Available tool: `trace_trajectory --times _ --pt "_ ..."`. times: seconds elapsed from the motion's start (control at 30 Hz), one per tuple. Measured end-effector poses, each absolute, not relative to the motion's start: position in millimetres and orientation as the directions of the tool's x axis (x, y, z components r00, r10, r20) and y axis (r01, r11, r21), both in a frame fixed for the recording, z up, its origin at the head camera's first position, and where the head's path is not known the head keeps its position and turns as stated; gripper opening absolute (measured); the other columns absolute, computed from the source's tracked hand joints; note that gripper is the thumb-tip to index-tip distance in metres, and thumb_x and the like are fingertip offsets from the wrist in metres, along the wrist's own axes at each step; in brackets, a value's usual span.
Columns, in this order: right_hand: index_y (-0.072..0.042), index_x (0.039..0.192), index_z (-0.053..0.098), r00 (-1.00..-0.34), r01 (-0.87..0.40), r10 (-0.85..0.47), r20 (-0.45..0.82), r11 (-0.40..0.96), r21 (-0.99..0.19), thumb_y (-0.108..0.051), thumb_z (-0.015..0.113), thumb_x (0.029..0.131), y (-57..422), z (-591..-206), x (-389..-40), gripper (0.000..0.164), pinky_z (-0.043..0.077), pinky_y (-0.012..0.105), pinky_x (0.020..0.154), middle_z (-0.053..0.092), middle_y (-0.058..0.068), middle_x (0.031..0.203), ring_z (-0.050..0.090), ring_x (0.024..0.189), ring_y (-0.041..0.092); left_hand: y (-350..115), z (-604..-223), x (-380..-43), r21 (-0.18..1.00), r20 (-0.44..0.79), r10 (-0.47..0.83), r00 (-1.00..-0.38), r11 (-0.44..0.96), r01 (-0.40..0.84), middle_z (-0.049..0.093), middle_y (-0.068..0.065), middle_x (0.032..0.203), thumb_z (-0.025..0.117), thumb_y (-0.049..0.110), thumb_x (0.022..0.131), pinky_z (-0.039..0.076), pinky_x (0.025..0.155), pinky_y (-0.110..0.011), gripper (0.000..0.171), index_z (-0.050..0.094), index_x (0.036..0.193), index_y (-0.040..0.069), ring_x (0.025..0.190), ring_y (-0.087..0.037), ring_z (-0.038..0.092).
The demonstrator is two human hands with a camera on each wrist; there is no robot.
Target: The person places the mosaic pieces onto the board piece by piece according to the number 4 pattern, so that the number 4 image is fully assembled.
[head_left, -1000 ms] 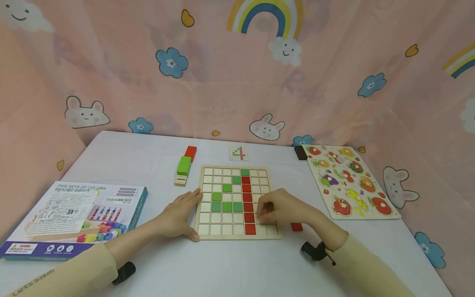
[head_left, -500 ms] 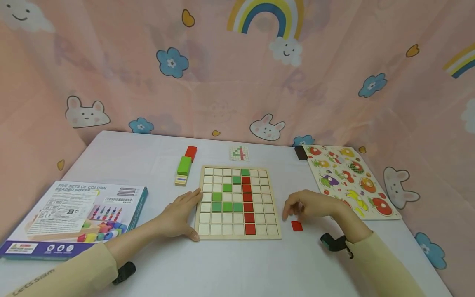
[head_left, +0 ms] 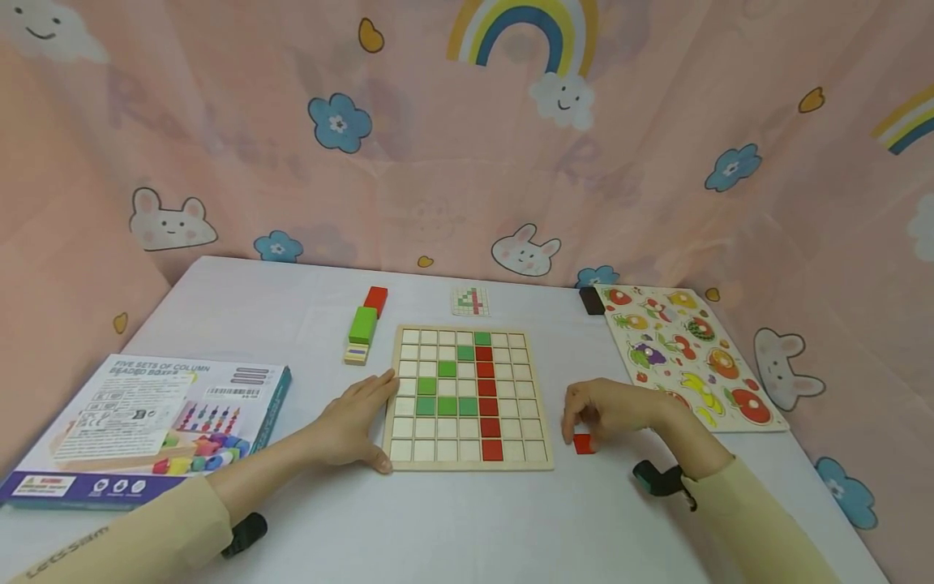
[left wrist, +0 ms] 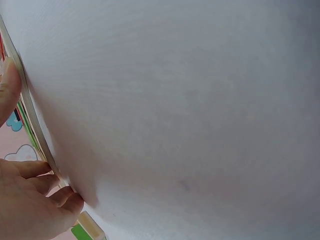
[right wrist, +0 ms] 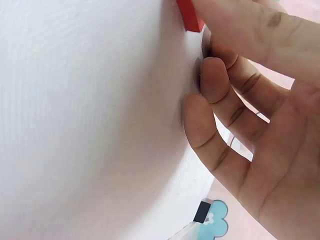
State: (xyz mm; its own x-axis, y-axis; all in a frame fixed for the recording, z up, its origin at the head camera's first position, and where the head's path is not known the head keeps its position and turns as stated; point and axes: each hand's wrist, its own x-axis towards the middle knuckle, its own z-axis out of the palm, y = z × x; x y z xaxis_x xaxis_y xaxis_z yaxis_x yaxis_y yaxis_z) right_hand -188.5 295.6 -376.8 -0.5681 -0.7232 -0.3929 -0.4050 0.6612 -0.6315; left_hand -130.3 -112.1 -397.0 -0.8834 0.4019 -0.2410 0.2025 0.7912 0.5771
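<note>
A wooden grid board (head_left: 516, 407) lies flat on the white table, with green and red square tiles forming a figure 4 in its cells. Along its left edge rests my left hand (head_left: 352, 422), fingers extended and thumb near the lower left corner. The left wrist view shows fingertips (left wrist: 72, 197) against the board's side. To the right of the board, my right hand (head_left: 619, 405) has thumb and forefinger at opposite sides of a loose red tile (head_left: 584, 444), which lies on the table. In the right wrist view the thumb touches this red tile (right wrist: 188, 16); the forefinger is mostly hidden.
Behind the board lies a small pattern card (head_left: 469, 302). Red and green blocks (head_left: 362, 325) stand at the back left. A boxed toy (head_left: 153, 430) sits at left, and a fruit puzzle board (head_left: 689, 357) at right beside a black block (head_left: 592, 301).
My right hand has left the grid board, moved right and lowered to the loose red tile, its fingers now at the tile's sides. My left hand has stayed still.
</note>
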Motion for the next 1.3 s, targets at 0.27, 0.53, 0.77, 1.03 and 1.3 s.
trace_trajectory --times 0.27,0.53,0.77,1.03,1.3 --pt "-0.023 0.089 0.069 -0.607 -0.391 -0.672 -0.425 0.718 -0.577 -0.016 0.086 0.072 298.7 -374.8 -186.8 0.026 0.045 0.021 0.075 0.057 0.0 0.091 0.051 0.088 0.013 -112.3 -395.3 -129.2 0.574 -0.241 0.41 -0.88 0.791 0.212 0.019 -0.016 0.166 0.093 0.026 0.057 0.025 0.112 -0.072 0.119 0.03 0.154 0.001 0.152 -0.045 0.018" --pt "-0.021 0.084 0.068 -0.633 -0.372 -0.632 -0.447 0.755 -0.54 -0.01 0.085 0.07 293.7 -371.2 -184.3 0.024 0.046 0.022 0.073 0.058 -0.002 0.088 0.052 0.084 0.014 -112.9 -394.6 -128.6 0.575 -0.24 0.413 -0.879 0.79 0.214 0.019 -0.016 0.166 0.093 0.026 0.057 0.025 0.112 -0.073 0.118 0.03 0.154 0.001 0.151 -0.046 0.019" --pt "-0.019 0.078 0.065 -0.638 -0.36 -0.633 -0.44 0.749 -0.556 -0.012 0.076 0.081 289.8 -371.9 -187.9 0.013 0.047 0.022 0.068 0.06 -0.008 0.076 0.055 0.074 0.009 -113.4 -393.3 -127.8 0.579 -0.237 0.415 -0.879 0.787 0.216 0.019 -0.017 0.166 0.093 0.026 0.057 0.026 0.111 -0.073 0.118 0.029 0.154 0.001 0.151 -0.046 0.019" --pt "-0.018 0.095 0.069 -0.703 -0.384 -0.655 -0.277 0.678 -0.627 -0.014 0.069 0.09 272.0 -367.8 -198.2 0.006 0.052 0.021 0.075 0.067 -0.006 0.085 0.058 0.079 0.007 -113.5 -392.7 -127.7 0.583 -0.239 0.416 -0.878 0.784 0.213 0.018 -0.016 0.166 0.093 0.026 0.058 0.025 0.112 -0.073 0.118 0.029 0.154 0.001 0.151 -0.046 0.019" --pt "-0.017 0.099 0.07 -0.748 -0.441 -0.651 -0.129 0.632 -0.637 -0.013 0.068 0.092 241.7 -372.6 -199.6 0.008 0.053 0.022 0.079 0.069 -0.004 0.09 0.058 0.085 0.008 -112.7 -392.2 -127.4 0.584 -0.247 0.409 -0.878 0.786 0.202 0.019 -0.016 0.166 0.093 0.026 0.057 0.025 0.112 -0.073 0.118 0.029 0.154 0.002 0.151 -0.045 0.018"
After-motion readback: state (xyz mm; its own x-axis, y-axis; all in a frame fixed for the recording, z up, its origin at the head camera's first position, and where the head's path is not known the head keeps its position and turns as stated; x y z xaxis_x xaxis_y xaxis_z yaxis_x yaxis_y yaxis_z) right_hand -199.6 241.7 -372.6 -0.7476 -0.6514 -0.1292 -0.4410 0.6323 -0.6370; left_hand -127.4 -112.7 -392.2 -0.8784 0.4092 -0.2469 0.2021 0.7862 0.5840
